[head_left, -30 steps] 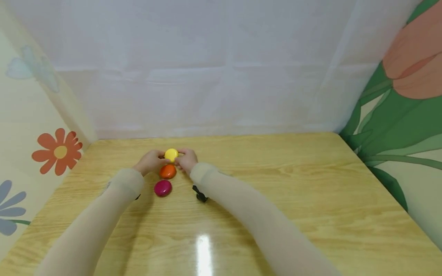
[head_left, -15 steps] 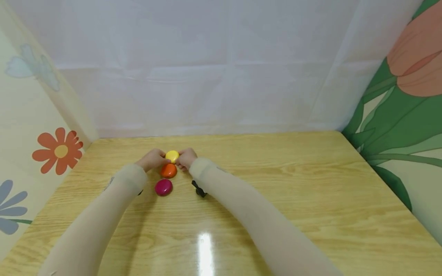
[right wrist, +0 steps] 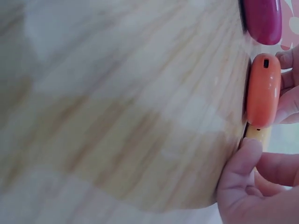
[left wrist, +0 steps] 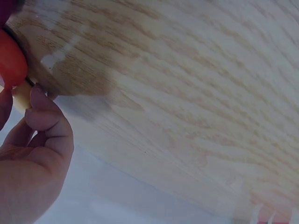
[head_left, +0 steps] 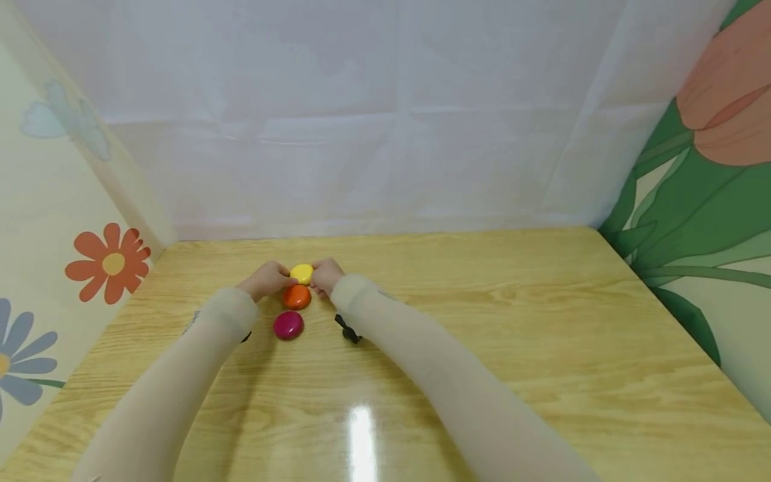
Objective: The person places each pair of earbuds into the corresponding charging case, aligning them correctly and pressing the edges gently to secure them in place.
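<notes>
In the head view, a yellow rounded disc (head_left: 302, 274) sits between both hands near the table's far left. My left hand (head_left: 264, 280) pinches its left side, and my right hand (head_left: 327, 276) pinches the right side. Right in front of it lies an orange rounded disc (head_left: 297, 296), apparently touching it. Closer to me is a magenta disc (head_left: 288, 325), set apart by a small gap. A small dark slot shows in the orange disc's (right wrist: 264, 91) edge in the right wrist view. The left wrist view shows only part of the yellow disc (left wrist: 22, 95) behind the left fingers.
The wood-grain table (head_left: 512, 348) extends widely to the right and toward me. A white sheet (head_left: 385, 154) rises behind its far edge. Walls with painted flowers (head_left: 113, 264) stand at both sides. A black strap (head_left: 347, 329) hangs under the right wrist.
The yellow disc, held by both hands, has come slightly toward me, so the gap to the orange disc has narrowed. The orange and magenta discs seem unmoved apart from a slight camera shift.
</notes>
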Demonstrator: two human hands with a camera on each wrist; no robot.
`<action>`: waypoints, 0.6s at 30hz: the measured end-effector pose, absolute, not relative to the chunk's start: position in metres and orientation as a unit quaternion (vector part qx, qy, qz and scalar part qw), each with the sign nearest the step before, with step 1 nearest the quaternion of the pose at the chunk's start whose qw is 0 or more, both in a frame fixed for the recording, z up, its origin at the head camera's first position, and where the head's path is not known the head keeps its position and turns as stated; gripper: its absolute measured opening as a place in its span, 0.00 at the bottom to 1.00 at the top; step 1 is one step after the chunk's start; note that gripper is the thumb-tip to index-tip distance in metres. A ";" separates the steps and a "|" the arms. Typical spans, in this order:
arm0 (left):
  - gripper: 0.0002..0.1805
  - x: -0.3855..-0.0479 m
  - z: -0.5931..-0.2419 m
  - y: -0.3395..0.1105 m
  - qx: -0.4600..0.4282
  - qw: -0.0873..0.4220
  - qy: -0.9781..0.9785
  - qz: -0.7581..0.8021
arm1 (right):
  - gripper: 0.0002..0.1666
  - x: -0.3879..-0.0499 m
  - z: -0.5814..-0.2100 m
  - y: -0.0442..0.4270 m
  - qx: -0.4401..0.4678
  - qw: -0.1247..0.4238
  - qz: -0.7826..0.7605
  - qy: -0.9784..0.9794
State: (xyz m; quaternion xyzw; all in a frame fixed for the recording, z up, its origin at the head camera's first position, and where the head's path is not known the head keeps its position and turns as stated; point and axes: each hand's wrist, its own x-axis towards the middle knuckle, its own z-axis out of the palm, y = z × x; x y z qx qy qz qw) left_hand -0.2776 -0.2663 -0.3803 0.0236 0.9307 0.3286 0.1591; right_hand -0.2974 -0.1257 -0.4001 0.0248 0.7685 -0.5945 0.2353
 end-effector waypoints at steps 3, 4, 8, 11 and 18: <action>0.13 -0.277 -0.380 -0.267 0.023 0.161 0.930 0.330 | 0.31 -0.297 -0.399 -0.127 0.029 0.237 -0.592 0.769; 0.13 -0.277 -0.381 -0.267 0.022 0.159 0.930 0.330 | 0.31 -0.298 -0.400 -0.127 0.032 0.237 -0.593 0.769; 0.14 -0.279 -0.385 -0.268 0.020 0.155 0.928 0.339 | 0.33 -0.305 -0.408 -0.128 0.041 0.242 -0.602 0.760; 0.15 -0.280 -0.387 -0.270 0.009 0.150 0.927 0.343 | 0.34 -0.320 -0.428 -0.132 0.030 0.228 -0.613 0.756; 0.24 -0.271 -0.380 -0.279 -0.017 0.139 0.919 0.368 | 0.38 -0.330 -0.442 -0.122 0.008 0.223 -0.621 0.751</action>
